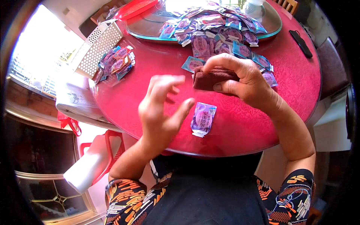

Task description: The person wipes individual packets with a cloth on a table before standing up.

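This looks like a home dining room — a round, red-covered table (125, 103), glass turntable (150, 27) far, wooden chair (288, 5) far right, bright window (35, 48) left.

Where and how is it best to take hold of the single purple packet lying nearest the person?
Probably pinch the purple packet across its two long edges, with the left hand coming from above and the left. It lies flat on the table, longer than wide and apart from the pile; the left hand is empty and open, while the right hand holds a brown cloth.
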Available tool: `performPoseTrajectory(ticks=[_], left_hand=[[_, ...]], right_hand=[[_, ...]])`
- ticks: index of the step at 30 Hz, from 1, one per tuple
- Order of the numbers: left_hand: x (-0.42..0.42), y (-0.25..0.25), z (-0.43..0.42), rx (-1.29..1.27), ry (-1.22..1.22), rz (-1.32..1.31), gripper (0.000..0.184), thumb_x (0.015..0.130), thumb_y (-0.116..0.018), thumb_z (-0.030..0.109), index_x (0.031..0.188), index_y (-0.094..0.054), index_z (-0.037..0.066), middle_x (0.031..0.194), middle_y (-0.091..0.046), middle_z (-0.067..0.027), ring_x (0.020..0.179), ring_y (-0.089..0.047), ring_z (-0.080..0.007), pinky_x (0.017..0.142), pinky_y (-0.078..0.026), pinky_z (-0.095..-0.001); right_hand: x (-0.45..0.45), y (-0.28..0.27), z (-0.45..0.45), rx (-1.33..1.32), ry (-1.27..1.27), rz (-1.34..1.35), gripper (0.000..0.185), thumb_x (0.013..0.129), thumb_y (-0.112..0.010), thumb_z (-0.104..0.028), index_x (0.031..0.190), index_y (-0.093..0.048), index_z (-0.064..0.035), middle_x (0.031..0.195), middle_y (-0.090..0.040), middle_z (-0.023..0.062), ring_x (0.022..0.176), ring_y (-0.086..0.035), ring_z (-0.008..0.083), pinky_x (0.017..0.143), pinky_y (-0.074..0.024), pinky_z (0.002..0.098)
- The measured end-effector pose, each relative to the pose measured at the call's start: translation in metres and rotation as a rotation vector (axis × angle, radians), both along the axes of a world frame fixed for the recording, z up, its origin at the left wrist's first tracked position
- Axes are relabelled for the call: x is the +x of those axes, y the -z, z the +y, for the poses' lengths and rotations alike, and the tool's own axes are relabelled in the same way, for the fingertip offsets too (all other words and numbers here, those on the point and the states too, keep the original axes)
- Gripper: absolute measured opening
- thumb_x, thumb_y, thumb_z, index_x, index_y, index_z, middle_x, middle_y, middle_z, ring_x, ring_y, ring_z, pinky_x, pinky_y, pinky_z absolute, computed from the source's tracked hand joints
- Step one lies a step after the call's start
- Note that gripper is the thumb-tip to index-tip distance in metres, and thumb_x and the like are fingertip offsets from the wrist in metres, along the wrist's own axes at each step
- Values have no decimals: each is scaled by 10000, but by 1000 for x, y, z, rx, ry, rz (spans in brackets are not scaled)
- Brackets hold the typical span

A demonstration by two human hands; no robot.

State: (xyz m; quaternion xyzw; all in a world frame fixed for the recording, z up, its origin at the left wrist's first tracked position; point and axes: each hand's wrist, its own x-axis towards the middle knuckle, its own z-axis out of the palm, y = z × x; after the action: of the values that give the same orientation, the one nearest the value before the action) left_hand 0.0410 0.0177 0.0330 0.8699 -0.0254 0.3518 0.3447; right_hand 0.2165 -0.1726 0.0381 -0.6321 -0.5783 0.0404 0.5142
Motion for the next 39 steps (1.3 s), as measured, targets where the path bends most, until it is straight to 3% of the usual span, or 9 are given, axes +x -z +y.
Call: performPoseTrajectory(ticks=[2, 5, 12, 16, 24, 27, 30, 36, 39], left_hand=[[-26, 8, 0, 230, 110, -119, 427, 814, -901, -13, 1206, -737, 25, 1165, -723, -148, 935, -722, -278, 800, -604, -380], [-48, 23, -16, 403, 211, 66, 400, 779, -886, 101, 1154, -758, 43, 1172, -711, -119, 993, -675, -321, 859, -546, -448], [-54, 38, -29, 441, 140, 96, 319, 790, -868, 137, 1087, -796, 44, 1156, -710, -106, 1053, -658, -317, 891, -490, -453], [-54, 38, -31, 414, 114, 119, 307, 797, -873, 131, 1081, -799, 41, 1138, -718, -108, 1045, -665, -322, 890, -497, -459], [-53, 41, -32, 395, 96, 99, 299, 779, -888, 113, 1053, -793, 39, 1141, -724, -107, 1025, -663, -328, 885, -502, -470], [-55, 42, -32, 400, 86, 120, 310, 785, -884, 102, 1071, -785, 36, 1132, -719, -109, 1006, -662, -328, 880, -503, -471], [-55, 40, -33, 405, 84, 114, 321, 810, -871, 98, 1110, -781, 30, 1120, -714, -111, 992, -658, -329, 882, -500, -467], [-51, 32, -22, 242, 181, 111, 338, 874, -764, -40, 1209, -753, 6, 1080, -710, -153, 976, -652, -344, 860, -533, -464], [-33, 23, -14, 449, 72, 35, 376, 885, -673, -70, 1241, -748, 27, 1121, -720, -155, 1062, -652, -370, 912, -548, -477]], right_hand=[[-3, -12, -5, -92, -90, -17, 254, 831, -796, 36, 1052, -783, -87, 1052, -773, 127, 992, -797, 259, 871, -632, 388], [-15, -6, -3, -198, -203, -265, 211, 811, -794, -84, 1003, -809, -172, 938, -699, 136, 893, -753, 336, 750, -603, 452], [-23, 7, -2, -378, 189, -716, 162, 882, -731, -210, 1001, -835, -245, 1064, -660, 130, 941, -719, 344, 754, -618, 473], [-34, 3, 3, -274, -74, -522, 144, 837, -740, -219, 957, -818, -205, 1022, -640, 117, 936, -715, 344, 741, -620, 478], [-23, 6, -2, -327, 196, -668, 148, 855, -771, -247, 968, -843, -187, 1077, -694, 127, 960, -720, 366, 780, -610, 479], [-25, -10, -4, -346, -176, -405, 125, 848, -767, -212, 943, -844, -188, 1036, -695, 136, 909, -730, 371, 771, -603, 490], [-30, -2, -7, -449, -106, -420, 171, 818, -830, -164, 967, -830, -248, 990, -625, 85, 890, -698, 308, 719, -572, 437], [-9, 2, -8, -395, 149, -479, 165, 819, -862, -182, 981, -833, -179, 950, -660, 103, 875, -730, 326, 735, -578, 465], [-11, -5, -8, -407, 181, -456, 150, 880, -790, -211, 1010, -865, -205, 1000, -734, 143, 931, -759, 355, 811, -601, 480]])
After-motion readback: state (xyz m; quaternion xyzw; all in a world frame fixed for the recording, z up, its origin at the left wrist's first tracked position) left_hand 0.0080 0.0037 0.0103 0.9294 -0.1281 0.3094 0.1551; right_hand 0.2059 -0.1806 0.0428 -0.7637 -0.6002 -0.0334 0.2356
